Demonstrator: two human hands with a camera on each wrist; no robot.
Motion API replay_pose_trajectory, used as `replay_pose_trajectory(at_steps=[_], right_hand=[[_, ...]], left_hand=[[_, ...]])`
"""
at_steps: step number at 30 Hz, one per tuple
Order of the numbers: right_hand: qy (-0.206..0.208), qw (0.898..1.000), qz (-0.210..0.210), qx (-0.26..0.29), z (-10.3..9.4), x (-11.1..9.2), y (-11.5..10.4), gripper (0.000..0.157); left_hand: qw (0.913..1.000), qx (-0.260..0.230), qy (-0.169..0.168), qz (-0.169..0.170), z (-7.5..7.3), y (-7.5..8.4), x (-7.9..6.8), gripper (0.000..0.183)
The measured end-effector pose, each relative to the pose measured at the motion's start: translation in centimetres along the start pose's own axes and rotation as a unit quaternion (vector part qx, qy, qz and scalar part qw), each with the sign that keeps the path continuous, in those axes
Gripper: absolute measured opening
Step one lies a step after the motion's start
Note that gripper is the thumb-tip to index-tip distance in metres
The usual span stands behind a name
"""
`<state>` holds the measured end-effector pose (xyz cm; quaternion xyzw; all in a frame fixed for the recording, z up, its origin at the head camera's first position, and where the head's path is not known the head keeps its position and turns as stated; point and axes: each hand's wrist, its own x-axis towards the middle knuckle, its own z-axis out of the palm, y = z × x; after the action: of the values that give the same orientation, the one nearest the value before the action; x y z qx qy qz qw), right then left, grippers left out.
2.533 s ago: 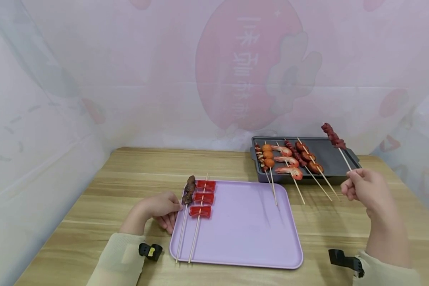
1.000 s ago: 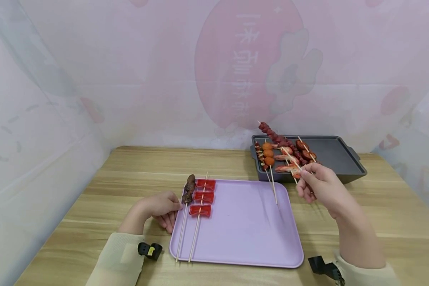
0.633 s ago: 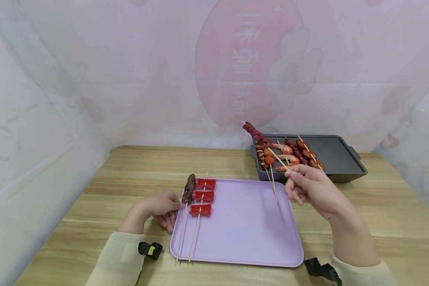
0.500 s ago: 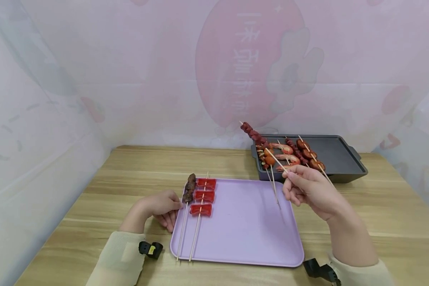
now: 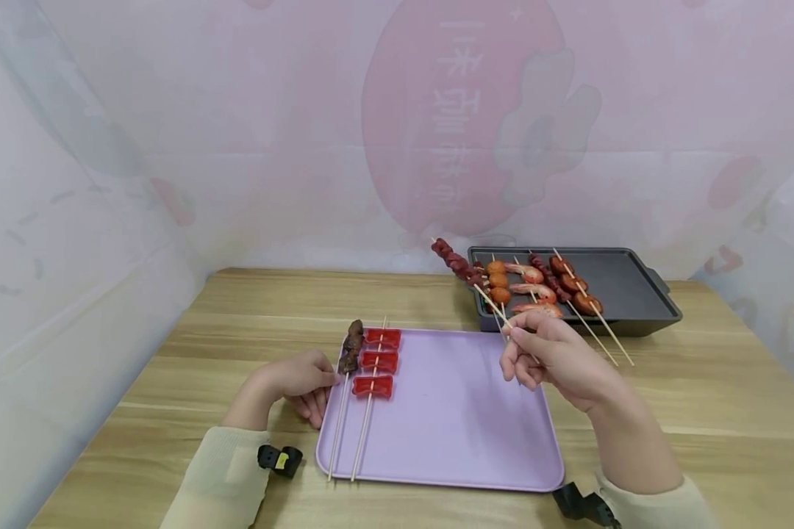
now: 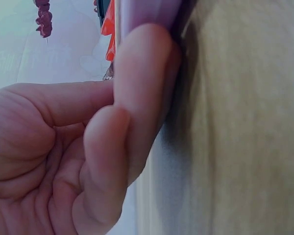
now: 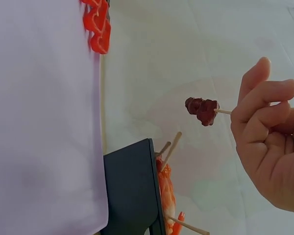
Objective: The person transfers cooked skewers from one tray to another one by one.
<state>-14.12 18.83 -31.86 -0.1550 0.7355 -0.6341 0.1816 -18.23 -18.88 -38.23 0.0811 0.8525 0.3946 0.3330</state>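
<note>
My right hand (image 5: 556, 360) pinches the bare stick of a dark red meat skewer (image 5: 455, 261), raised over the far right part of the lilac tray (image 5: 450, 419). The meat end points up and to the left, in front of the dark grill pan's (image 5: 618, 275) left corner. In the right wrist view the same skewer (image 7: 203, 110) juts from between the fingers. At the tray's left rim, my left hand (image 5: 298, 382) grips the edge between thumb and fingers. A brown meat skewer (image 5: 351, 349) and a red-piece skewer (image 5: 373, 387) lie side by side on the tray.
The grill pan stands at the back right, bearing orange ball (image 5: 498, 281), shrimp (image 5: 531, 292), dark red meat (image 5: 551, 278) and brown sausage-like (image 5: 572, 283) skewers. Their sticks overhang its front edge. A printed cloth (image 5: 291, 184) hangs behind the wooden table (image 5: 265, 294).
My right hand has carried the meat skewer leftward from the right side of the pan, across the other skewers, to the tray's far right corner. My left hand has stayed at the rim.
</note>
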Motion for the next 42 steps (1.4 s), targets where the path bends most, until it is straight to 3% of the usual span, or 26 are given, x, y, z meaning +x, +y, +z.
replay_pose_trajectory(at_steps=[17, 29, 42], right_hand=[[-0.056, 0.996, 0.066, -0.018, 0.6, 0.7, 1.4, 0.016], [-0.095, 0.988, 0.118, -0.027, 1.1, 0.9, 1.5, 0.017], [-0.146, 0.981, 0.119, -0.042, 1.7, 0.8, 2.2, 0.012]], left_hand=[[1.0000, -0.007, -0.007, -0.001, -0.1, 0.1, 0.0, 0.032], [1.0000, -0.006, -0.002, -0.007, 0.1, 0.0, 0.0, 0.032], [1.0000, -0.002, -0.004, -0.008, -0.1, 0.2, -0.1, 0.033]])
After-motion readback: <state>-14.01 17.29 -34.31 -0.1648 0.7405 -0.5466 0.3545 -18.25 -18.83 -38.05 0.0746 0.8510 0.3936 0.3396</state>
